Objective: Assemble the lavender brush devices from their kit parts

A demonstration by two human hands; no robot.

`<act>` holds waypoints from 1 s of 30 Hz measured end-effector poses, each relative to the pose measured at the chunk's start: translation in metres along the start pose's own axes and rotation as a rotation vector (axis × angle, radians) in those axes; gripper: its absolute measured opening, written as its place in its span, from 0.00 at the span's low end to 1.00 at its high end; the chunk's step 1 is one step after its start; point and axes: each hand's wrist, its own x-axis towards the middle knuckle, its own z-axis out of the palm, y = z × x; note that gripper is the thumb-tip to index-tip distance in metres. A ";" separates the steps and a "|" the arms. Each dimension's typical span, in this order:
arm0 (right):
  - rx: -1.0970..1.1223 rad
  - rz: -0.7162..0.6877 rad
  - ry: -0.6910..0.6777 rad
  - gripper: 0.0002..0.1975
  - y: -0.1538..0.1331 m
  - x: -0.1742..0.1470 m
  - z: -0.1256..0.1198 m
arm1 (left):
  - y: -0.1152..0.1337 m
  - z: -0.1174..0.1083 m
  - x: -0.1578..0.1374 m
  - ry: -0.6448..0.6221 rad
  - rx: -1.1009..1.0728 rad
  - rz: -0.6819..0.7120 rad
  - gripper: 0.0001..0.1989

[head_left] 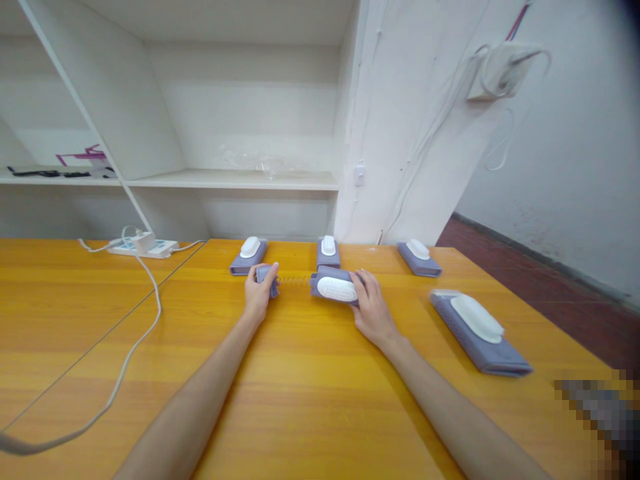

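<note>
Above the table, my left hand [260,293] is closed around a small purple-grey end piece [267,280], its thumb along the top. My right hand [371,308] grips the right end of a longer purple-grey case [316,285]. On that case's near side sits a white oval pad [337,289] with a bumpy or bristled surface. A thin, coiled, spring-like strand [295,281] stretches across the gap between the two pieces. My right palm and the case's far end are partly hidden.
Similar purple-grey cases with white oval tops lie at the back left [249,259], back middle [329,255], back right [420,259] and right [483,337]. A power strip [161,249] with a white cable [150,327] lies left. Shelves [235,179] stand behind the table.
</note>
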 end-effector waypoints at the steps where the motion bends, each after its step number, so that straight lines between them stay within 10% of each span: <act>1: -0.003 -0.003 -0.005 0.37 0.000 0.000 0.000 | 0.002 0.002 -0.003 -0.019 0.004 -0.006 0.24; 12: 0.156 0.017 0.008 0.36 -0.004 -0.001 -0.001 | -0.004 0.006 -0.007 -0.177 -0.147 -0.176 0.22; 18: 0.133 -0.064 -0.024 0.38 -0.007 -0.001 -0.003 | -0.009 0.018 -0.023 -0.315 0.146 -0.056 0.21; 30: 0.180 -0.148 -0.057 0.37 -0.016 -0.004 -0.006 | -0.002 0.021 -0.026 -0.276 0.147 -0.063 0.17</act>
